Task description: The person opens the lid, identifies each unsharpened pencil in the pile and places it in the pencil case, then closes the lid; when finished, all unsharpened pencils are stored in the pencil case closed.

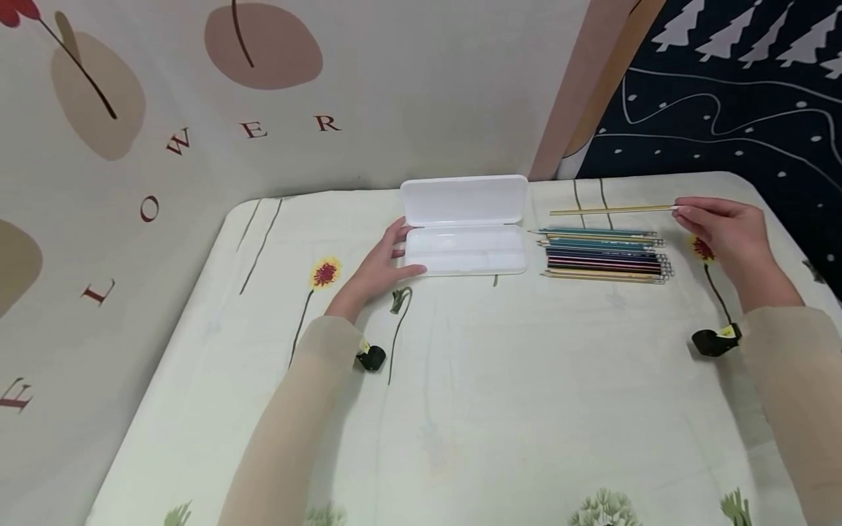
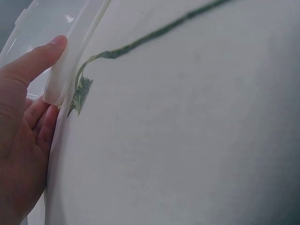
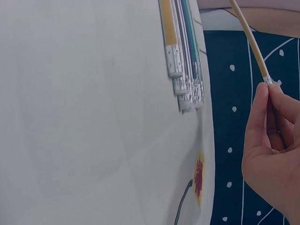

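A white plastic pencil case [image 1: 465, 250] lies with its lid [image 1: 464, 201] raised at the back of the cloth-covered table; no pencils show inside it. My left hand [image 1: 379, 264] grips its left end, the thumb over the front rim and the fingers around the side, as the left wrist view also shows. My right hand [image 1: 726, 230] pinches a yellow pencil [image 1: 612, 210] by its metal-banded end, holding it level above the table with the far end pointing left. Just below that pencil, a row of several pencils [image 1: 601, 256] in teal, dark and yellow lies side by side.
A pale cloth with printed flowers [image 1: 325, 274] covers the table [image 1: 513, 387]. Behind it hangs a light fabric [image 1: 421, 88] with printed letters, and a dark tree-patterned cloth [image 1: 730, 102] is at the right. Small black devices [image 1: 715, 341] are worn at both wrists.
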`<move>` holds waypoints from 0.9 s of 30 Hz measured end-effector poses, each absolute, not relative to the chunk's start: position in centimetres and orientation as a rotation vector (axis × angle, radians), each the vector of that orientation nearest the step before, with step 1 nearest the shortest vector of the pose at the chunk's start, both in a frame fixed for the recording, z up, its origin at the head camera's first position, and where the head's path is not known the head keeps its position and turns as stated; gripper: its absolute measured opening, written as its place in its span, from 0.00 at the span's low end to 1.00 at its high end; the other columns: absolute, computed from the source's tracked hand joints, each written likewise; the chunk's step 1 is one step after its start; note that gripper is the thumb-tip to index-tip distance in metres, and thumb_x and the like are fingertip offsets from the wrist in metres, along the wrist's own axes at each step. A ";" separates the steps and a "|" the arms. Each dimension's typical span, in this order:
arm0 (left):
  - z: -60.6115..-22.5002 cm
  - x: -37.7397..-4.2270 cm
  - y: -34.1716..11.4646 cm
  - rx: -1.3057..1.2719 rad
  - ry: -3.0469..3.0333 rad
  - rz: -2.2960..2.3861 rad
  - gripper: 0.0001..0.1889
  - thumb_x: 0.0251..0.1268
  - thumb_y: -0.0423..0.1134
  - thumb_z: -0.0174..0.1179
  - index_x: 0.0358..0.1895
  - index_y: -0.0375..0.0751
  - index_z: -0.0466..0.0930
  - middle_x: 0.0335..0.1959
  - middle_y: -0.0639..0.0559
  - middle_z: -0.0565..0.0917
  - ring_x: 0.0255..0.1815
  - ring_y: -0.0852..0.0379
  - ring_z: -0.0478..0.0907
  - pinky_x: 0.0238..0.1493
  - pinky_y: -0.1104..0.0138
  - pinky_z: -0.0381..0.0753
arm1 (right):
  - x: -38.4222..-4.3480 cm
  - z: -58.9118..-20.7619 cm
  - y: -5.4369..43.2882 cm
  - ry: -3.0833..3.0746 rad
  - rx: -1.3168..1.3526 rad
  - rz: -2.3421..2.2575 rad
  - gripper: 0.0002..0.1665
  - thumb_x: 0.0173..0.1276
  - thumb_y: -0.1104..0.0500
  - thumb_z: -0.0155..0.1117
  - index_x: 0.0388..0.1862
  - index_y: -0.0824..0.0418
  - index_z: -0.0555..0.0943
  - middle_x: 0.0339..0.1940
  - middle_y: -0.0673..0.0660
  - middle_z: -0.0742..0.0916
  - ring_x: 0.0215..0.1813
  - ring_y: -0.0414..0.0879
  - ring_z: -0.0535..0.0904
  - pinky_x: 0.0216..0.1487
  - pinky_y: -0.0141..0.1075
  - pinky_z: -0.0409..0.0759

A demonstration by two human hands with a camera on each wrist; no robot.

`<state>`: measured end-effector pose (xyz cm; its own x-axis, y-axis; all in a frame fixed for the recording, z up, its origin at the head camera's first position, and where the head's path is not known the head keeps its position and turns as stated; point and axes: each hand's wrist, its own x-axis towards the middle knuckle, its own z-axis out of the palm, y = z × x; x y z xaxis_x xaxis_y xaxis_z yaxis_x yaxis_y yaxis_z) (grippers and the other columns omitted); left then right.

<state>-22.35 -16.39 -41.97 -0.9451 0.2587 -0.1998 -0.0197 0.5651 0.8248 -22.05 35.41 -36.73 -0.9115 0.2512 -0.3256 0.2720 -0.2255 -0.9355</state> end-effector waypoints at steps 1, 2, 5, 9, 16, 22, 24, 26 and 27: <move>-42.0 -22.3 -16.4 0.192 2.504 1.323 0.55 0.61 0.47 0.71 0.81 0.57 0.38 0.79 0.51 0.60 0.75 0.46 0.65 0.77 0.52 0.63 | -22.0 -36.7 35.3 1.954 0.650 -2.355 0.14 0.55 0.60 0.76 0.43 0.53 0.90 0.34 0.42 0.89 0.36 0.33 0.88 0.40 0.23 0.84; -41.9 -22.3 -16.4 0.190 2.505 1.321 0.55 0.61 0.47 0.71 0.81 0.57 0.38 0.79 0.51 0.60 0.75 0.46 0.65 0.77 0.52 0.63 | -22.0 -36.7 35.2 1.958 0.643 -2.356 0.15 0.56 0.60 0.76 0.44 0.53 0.90 0.35 0.42 0.89 0.36 0.32 0.88 0.40 0.23 0.84; -41.9 -22.2 -16.4 0.190 2.505 1.324 0.55 0.61 0.47 0.71 0.81 0.57 0.38 0.79 0.51 0.60 0.74 0.46 0.65 0.77 0.51 0.63 | -21.9 -36.8 34.9 1.974 0.616 -2.357 0.15 0.59 0.61 0.74 0.46 0.54 0.89 0.36 0.42 0.89 0.37 0.32 0.88 0.40 0.23 0.84; -41.9 -22.2 -16.4 0.197 2.499 1.330 0.55 0.61 0.47 0.71 0.81 0.57 0.38 0.79 0.50 0.59 0.74 0.46 0.65 0.77 0.52 0.63 | -21.8 -36.8 34.4 1.981 0.570 -2.366 0.17 0.59 0.61 0.74 0.48 0.55 0.89 0.38 0.42 0.88 0.39 0.32 0.88 0.41 0.23 0.84; -42.1 -22.4 -16.5 0.190 2.511 1.318 0.55 0.60 0.47 0.71 0.81 0.58 0.38 0.79 0.51 0.60 0.74 0.47 0.65 0.77 0.52 0.63 | -21.8 -36.5 33.0 1.957 0.530 -2.397 0.12 0.59 0.65 0.74 0.41 0.55 0.90 0.33 0.44 0.90 0.35 0.34 0.88 0.39 0.23 0.85; -42.1 -22.4 -16.5 0.203 2.511 1.327 0.55 0.60 0.47 0.71 0.81 0.58 0.38 0.79 0.51 0.60 0.74 0.46 0.66 0.77 0.52 0.64 | -21.8 -36.4 32.0 1.928 0.448 -2.415 0.14 0.59 0.66 0.73 0.45 0.57 0.89 0.36 0.45 0.90 0.39 0.35 0.88 0.41 0.23 0.85; -42.1 -22.4 -16.4 0.205 2.508 1.332 0.55 0.61 0.47 0.71 0.81 0.58 0.38 0.79 0.51 0.60 0.74 0.46 0.66 0.77 0.52 0.64 | -21.8 -36.6 31.7 1.923 0.423 -2.416 0.17 0.57 0.65 0.75 0.47 0.58 0.89 0.37 0.46 0.90 0.40 0.35 0.88 0.42 0.24 0.85; -42.0 -22.3 -16.4 0.204 2.507 1.332 0.54 0.61 0.46 0.71 0.81 0.58 0.38 0.79 0.51 0.60 0.74 0.46 0.66 0.77 0.52 0.64 | -21.9 -36.8 31.5 1.922 0.397 -2.418 0.17 0.56 0.65 0.76 0.47 0.59 0.89 0.37 0.46 0.90 0.40 0.35 0.88 0.42 0.24 0.85; -42.0 -22.3 -16.4 0.204 2.506 1.333 0.54 0.61 0.46 0.71 0.81 0.58 0.38 0.79 0.51 0.60 0.74 0.45 0.66 0.77 0.52 0.64 | -22.0 -36.9 31.3 1.930 0.384 -2.414 0.17 0.56 0.65 0.76 0.47 0.59 0.89 0.37 0.46 0.90 0.40 0.35 0.88 0.42 0.24 0.85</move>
<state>-22.28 -16.43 -42.01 -0.9464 0.2602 -0.1913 -0.0132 0.5608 0.8279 -21.97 31.33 -36.92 -0.9693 0.1315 -0.2078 0.1737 -0.2317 -0.9571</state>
